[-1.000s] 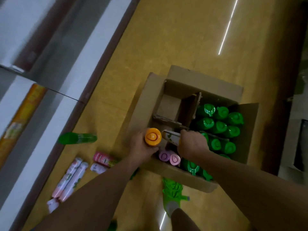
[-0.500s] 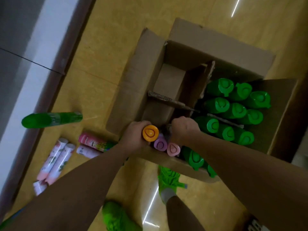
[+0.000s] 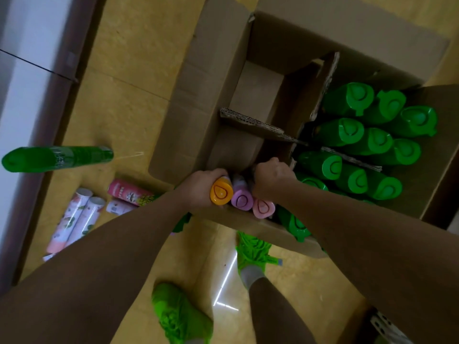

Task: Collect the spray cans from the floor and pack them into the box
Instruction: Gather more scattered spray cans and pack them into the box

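A: Where is the orange-capped can?

B: The orange-capped can (image 3: 221, 194) stands upright in the near-left corner of the cardboard box (image 3: 203, 100), with the left hand (image 3: 198, 187) wrapped around its body just under the cap.

A: And the other hand?

B: The right hand (image 3: 270, 178) is curled into a fist down inside the same compartment; its fingers are closed, but what they grip is hidden, so I cannot tell what it holds.

A: What sits next to the orange one?

B: A purple-capped can (image 3: 242, 199) touches it, and a pink-capped can (image 3: 263, 207) touches that one, all three in a row along the near wall.

A: The rest of the box?

B: Cardboard dividers (image 3: 258, 125) split it. The far-left compartment shows bare cardboard, and the right side is packed with upright green-capped cans (image 3: 352, 131).

A: Anything on the floor?

B: A green can (image 3: 57, 158) lies on its side well to the left of the box. Nearer lie two pale floral cans (image 3: 74, 219) side by side, a pink can (image 3: 129, 193), and a small white one (image 3: 120, 207). Two green shoes (image 3: 178, 316) stand on the yellow floor (image 3: 129, 70) below the box.
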Available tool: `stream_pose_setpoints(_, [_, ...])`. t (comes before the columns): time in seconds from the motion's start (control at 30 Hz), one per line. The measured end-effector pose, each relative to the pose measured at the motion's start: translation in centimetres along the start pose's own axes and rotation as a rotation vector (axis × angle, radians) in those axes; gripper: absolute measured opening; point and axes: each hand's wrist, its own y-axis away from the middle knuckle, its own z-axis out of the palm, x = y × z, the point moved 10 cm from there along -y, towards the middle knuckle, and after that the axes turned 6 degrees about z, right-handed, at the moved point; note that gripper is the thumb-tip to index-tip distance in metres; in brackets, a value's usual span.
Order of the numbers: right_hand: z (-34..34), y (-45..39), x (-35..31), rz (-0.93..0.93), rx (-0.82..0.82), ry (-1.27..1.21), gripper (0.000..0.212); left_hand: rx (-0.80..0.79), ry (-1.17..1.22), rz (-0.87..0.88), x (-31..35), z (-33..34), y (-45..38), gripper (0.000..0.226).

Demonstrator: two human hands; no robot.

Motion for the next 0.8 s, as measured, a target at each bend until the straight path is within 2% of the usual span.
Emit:
stream_pose_setpoints(0.17, [-0.1, -0.2, -0.3, 0.009, -0.004, 0.016, 0.045, -0.099, -0.067, 0.002, -0.1, 0.3, -0.7, 0.089])
stream_pose_setpoints(0.3, [0.0, 0.1, -0.1, 0.016, -0.014, 0.020, 0.045, -0.136, -0.123, -0.035, -0.5, 0.6, -0.4, 0.105])
stream_pose_setpoints(0.57, [0.1, 0.5, 0.0, 0.010, -0.047, 0.020, 0.045, -0.113, -0.129, 0.023, 0.0, 0.3, -0.4, 0.089])
stream_pose_setpoints(0.8, [-0.3, 1.3, 0.1, 0.042, -0.080, 0.143, 0.059, -0.145, -0.191, -0.005, 0.5, 0.0, -0.2, 0.093])
